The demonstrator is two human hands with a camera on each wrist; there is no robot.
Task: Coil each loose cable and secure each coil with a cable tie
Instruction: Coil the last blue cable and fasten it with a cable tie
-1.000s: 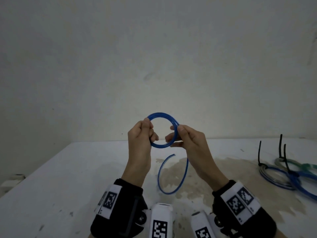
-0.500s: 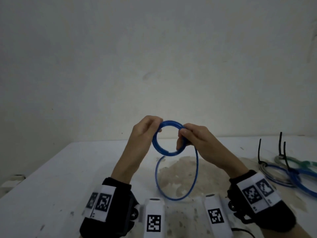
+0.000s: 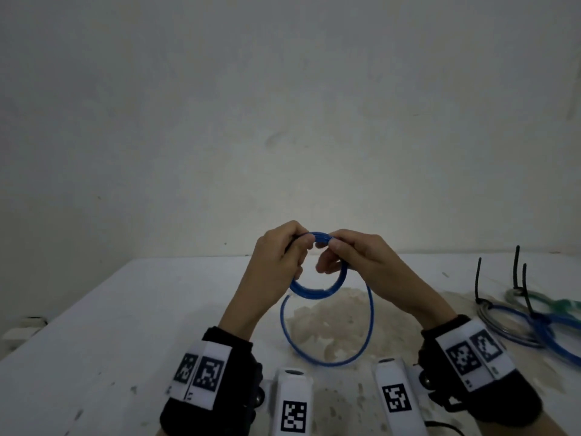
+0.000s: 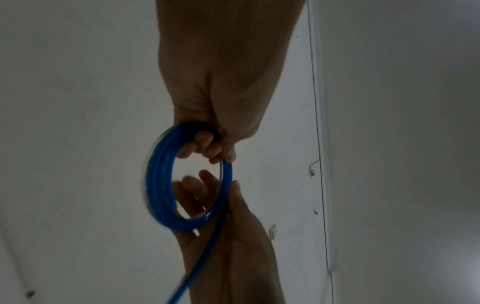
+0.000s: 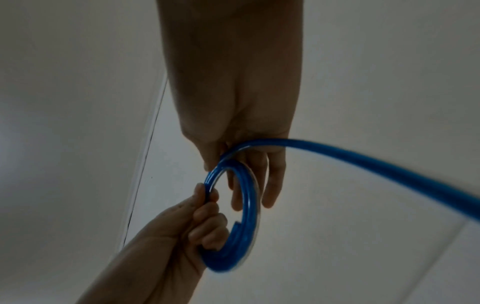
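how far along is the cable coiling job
Done: tied coils with black cable ties lie on the white table. In hand: left hand and right hand wind the blue cable. Left: its loose loop, then a tie.

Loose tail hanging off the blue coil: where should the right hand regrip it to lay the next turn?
Judgement: pinch the loose tail close below the right hand, coming from the right side. There it leaves the coil and runs free; lower down it curves under the coil toward the left hand.
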